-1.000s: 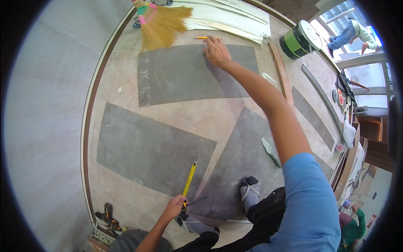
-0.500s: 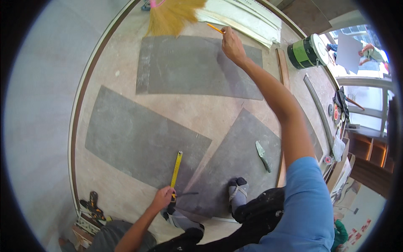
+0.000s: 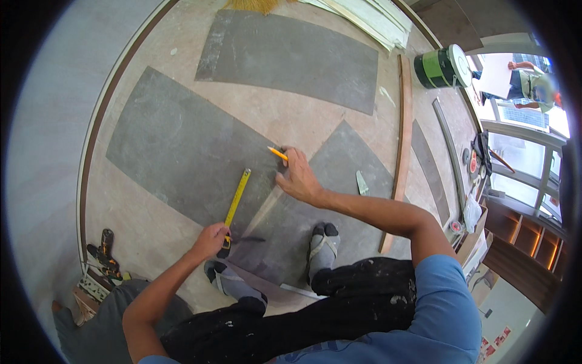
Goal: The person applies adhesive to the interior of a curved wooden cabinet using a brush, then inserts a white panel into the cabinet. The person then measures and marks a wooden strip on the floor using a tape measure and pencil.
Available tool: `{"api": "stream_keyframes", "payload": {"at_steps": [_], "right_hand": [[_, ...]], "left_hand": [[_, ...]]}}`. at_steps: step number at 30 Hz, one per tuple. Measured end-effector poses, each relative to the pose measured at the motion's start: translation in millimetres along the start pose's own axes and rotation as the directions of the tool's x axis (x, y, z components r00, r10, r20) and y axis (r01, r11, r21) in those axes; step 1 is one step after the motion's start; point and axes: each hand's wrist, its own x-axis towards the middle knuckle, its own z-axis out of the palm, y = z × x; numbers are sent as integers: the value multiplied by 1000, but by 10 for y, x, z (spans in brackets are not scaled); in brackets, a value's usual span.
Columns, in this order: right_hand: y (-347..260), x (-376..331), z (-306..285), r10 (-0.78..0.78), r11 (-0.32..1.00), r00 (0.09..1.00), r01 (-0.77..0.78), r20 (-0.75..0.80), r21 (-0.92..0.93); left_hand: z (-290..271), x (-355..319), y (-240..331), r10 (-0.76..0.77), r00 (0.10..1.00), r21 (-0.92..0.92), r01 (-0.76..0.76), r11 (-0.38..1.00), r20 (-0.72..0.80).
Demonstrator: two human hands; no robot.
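Note:
My left hand [image 3: 210,241] is closed around the body of a tape measure, whose yellow blade [image 3: 237,197] sticks out a short way over a dark grey sheet [image 3: 176,133]. My right hand [image 3: 301,180] pinches an orange pencil [image 3: 277,153], tip pointing left, above the right corner of that sheet. A second grey sheet [image 3: 342,155] lies under my right forearm and beside my foot. Farther away, a third grey sheet [image 3: 291,60] rests on the floor. A flat pale blade [image 3: 362,183] shows beside my right forearm, which hides its handle.
A long wooden strip [image 3: 402,133] lies to the right, with a metal strip [image 3: 450,151] beyond it. A green-and-black bucket [image 3: 439,68] stands at far right. Broom bristles [image 3: 254,5] show at the far edge; a drill [image 3: 106,249] lies at left. Another person [image 3: 530,88] holds a panel by the windows.
My right hand has drawn back from the far sheet toward me with the pencil. The left hand still holds the tape measure. The view has shifted, and the broom is mostly out of it.

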Motion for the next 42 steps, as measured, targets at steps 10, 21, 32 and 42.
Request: {"api": "stream_keyframes", "payload": {"at_steps": [10,21,32,42], "right_hand": [[100,572,-209,429,902,893,-413,139,-128],[141,567,-439,295,826,955,-278,45,490],[120,576,-941,0,972,938,-81,345,220],[-790,542,-313,168,833,761,-450,627,323]], "left_hand": [[53,147,-180,190,980,88,-185,979,-53],[-339,231,1208,237,964,-133,-221,966,123],[-362,-37,1439,239,964,-331,-188,925,120],[-543,-200,1027,175,984,-338,-152,929,38]]}}
